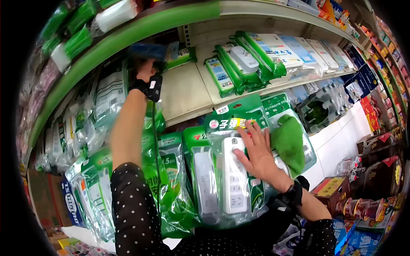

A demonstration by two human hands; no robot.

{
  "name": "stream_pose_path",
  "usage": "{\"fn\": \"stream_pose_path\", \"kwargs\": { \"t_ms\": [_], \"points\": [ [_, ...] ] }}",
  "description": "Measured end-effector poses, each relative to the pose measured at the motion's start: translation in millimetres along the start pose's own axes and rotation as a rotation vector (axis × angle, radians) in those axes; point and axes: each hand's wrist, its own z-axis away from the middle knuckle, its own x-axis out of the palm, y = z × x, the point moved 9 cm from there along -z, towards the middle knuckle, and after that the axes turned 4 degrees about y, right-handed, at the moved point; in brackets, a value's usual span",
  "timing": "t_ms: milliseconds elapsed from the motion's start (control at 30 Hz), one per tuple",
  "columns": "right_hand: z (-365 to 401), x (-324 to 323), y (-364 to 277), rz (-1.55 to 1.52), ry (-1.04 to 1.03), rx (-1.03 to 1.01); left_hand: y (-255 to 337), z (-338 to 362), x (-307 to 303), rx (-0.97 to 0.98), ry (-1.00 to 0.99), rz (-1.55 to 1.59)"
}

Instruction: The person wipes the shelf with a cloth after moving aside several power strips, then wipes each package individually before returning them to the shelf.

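Note:
At the back left of the shelf, my left hand (146,70) is closed on a blue package (147,51); both are blurred, and the fingers are partly hidden. My right hand (260,155) lies with spread fingers on a green-and-clear package holding a white power strip (235,187). Against the outer side of that hand rests a green cloth (288,145). Just left of the white strip hangs another package with a grey power strip (206,183). Beside the blue package is a small green packet (181,57) on the shelf.
Green packets (221,77), a white plug adapter (244,59) and white boxes (277,49) stand on the shelf (183,94). A green-edged shelf (171,19) curves overhead. Bagged goods hang at left; cartons (331,190) and bottles (348,164) stand on the floor at right.

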Motion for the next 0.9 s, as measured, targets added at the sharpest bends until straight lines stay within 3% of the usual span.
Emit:
{"fn": "stream_pose_path", "kwargs": {
  "t_ms": [200,500,633,733,800,900],
  "points": [
    [-6,1,0,-0.039,-0.075,0.036,11,-39,-16,0.130,0.085,-0.113],
    [-11,-1,-1,-0.043,-0.110,0.035,22,-86,-14,0.591,0.356,-1.105],
    [-11,-2,-2,-0.053,-0.113,0.038,16,-99,-9,0.779,0.438,-1.408],
    [-11,-1,-2,-0.053,-0.113,0.044,40,-53,-1,0.729,0.406,-1.416],
    [-11,-1,-2,-0.043,-0.102,0.040,55,-25,2,0.804,0.450,-1.516],
    [-10,0,-3,-0.048,-0.086,0.039,62,-31,-3,0.824,0.387,-1.348]
  ]
}}
